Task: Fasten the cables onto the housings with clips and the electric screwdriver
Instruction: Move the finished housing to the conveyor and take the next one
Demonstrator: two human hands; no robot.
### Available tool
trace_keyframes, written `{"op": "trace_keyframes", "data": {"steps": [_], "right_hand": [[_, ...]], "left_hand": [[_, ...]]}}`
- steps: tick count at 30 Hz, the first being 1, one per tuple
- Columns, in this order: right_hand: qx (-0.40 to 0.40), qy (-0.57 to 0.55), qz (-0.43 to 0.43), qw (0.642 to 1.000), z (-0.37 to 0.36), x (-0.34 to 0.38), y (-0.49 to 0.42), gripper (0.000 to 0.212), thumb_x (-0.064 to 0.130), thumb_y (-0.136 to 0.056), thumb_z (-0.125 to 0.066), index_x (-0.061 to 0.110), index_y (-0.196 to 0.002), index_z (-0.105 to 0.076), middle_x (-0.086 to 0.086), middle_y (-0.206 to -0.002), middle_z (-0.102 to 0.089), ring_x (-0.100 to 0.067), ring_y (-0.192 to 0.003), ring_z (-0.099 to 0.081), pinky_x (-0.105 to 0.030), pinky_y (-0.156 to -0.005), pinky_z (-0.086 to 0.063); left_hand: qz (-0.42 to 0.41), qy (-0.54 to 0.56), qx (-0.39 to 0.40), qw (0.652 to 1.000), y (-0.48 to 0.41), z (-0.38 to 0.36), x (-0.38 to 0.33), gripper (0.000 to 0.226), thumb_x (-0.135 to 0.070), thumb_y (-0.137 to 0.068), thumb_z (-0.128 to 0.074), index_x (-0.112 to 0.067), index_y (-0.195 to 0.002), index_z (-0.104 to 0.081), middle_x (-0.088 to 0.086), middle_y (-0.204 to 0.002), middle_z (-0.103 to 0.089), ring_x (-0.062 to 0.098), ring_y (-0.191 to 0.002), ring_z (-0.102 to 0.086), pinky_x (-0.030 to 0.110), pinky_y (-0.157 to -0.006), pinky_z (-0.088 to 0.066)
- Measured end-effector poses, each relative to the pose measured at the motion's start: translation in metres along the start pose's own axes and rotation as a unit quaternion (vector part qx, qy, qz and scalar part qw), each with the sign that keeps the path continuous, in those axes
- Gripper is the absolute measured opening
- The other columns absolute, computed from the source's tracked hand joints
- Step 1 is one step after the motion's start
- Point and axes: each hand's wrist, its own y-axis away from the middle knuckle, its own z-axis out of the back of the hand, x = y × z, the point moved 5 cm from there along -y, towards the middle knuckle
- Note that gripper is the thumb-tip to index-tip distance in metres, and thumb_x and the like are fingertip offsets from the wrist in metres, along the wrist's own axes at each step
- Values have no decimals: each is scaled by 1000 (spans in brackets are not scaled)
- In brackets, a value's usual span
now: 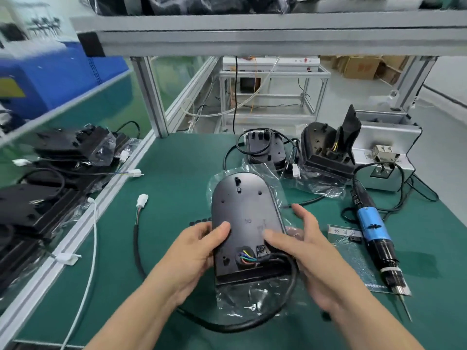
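Observation:
A dark oval housing (pixel 242 213) in a clear plastic bag lies flat-side up at the middle of the green mat. My left hand (pixel 197 251) grips its left edge, thumb on top. My right hand (pixel 300 246) holds its right edge, thumb on the flat face. Coloured wires (pixel 246 257) leave an opening near the housing's near end and join a black cable (pixel 137 248) that loops round the front and ends in a white connector (pixel 142 200). The blue and black electric screwdriver (pixel 376 236) lies on the mat to the right, tip towards me. A row of small black clips (pixel 199 221) lies by my left hand.
Two more housings (pixel 267 147) (pixel 326 150) stand at the back of the mat beside a grey screw feeder box (pixel 389 157). Several bagged housings (pixel 63 152) are stacked on the left behind an aluminium rail (pixel 83 223). A labelled plastic bag (pixel 353 251) lies under the screwdriver. A shelf (pixel 252 34) hangs overhead.

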Motion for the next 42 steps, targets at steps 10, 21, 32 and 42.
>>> {"op": "trace_keyframes", "data": {"steps": [10,21,32,42], "right_hand": [[4,-128,31,991,-27,19,-45,81,9,-79,-77,31,-145,-36,-13,-112,-65,-24,-71,-73,-31,-57,-56],[106,-37,29,993,-90,29,-83,73,29,-58,-90,31,-124,-59,-2,-126,-59,-7,-85,-73,-18,-60,-55],[182,-44,14,982,-137,78,-133,35,32,-98,-58,11,-125,-58,-12,-110,-74,-27,-101,-72,-34,-81,-58],[139,-14,-6,990,-123,49,-152,24,11,-95,-60,5,-119,-63,-14,-104,-75,-25,-98,-73,-34,-82,-55]], "left_hand": [[94,-622,-308,714,3,116,-9,28,-28,-96,-59,-11,-95,-37,9,-103,-51,34,-92,-60,39,-75,-48],[34,173,-167,970,-23,110,-32,40,-33,-105,-46,0,-92,-65,15,-81,-70,25,-62,-70,39,-54,-60],[-161,312,-272,896,-23,208,-119,26,-24,-92,-68,-10,-114,-66,12,-101,-77,26,-84,-76,43,-66,-63],[-141,251,-503,815,-15,366,-125,46,-31,-92,-67,-13,-133,-57,8,-128,-67,28,-109,-67,48,-95,-54]]}}
